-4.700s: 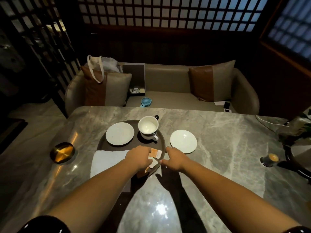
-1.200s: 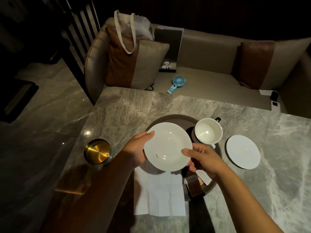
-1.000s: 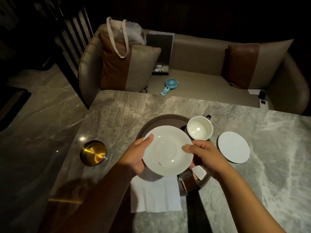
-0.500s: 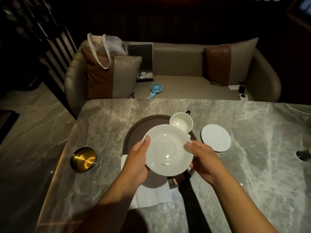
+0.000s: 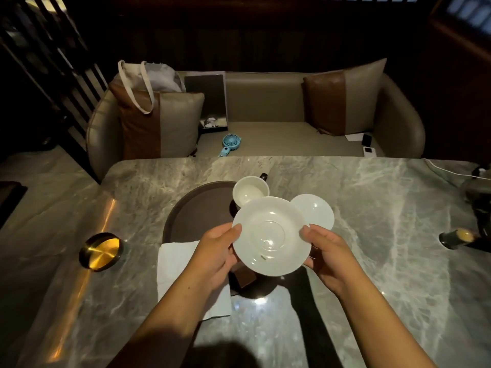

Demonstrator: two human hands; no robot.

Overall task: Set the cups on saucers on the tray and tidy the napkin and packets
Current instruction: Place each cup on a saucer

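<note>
I see my left hand [image 5: 215, 251] and right hand [image 5: 328, 252] each gripping an edge of a white saucer [image 5: 271, 235], held up in the middle of the frame. It hides part of the cup [image 5: 249, 193] on the brown tray [image 5: 196, 208], and part of a second saucer [image 5: 316, 211] on the table [image 5: 385, 235] to the right. The napkin [image 5: 175, 264] lies lower left, partly under my left arm. A gold bowl [image 5: 101, 251] sits far left.

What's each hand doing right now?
Left hand: grips the saucer by its left rim.
Right hand: grips the same saucer's right rim.
</note>
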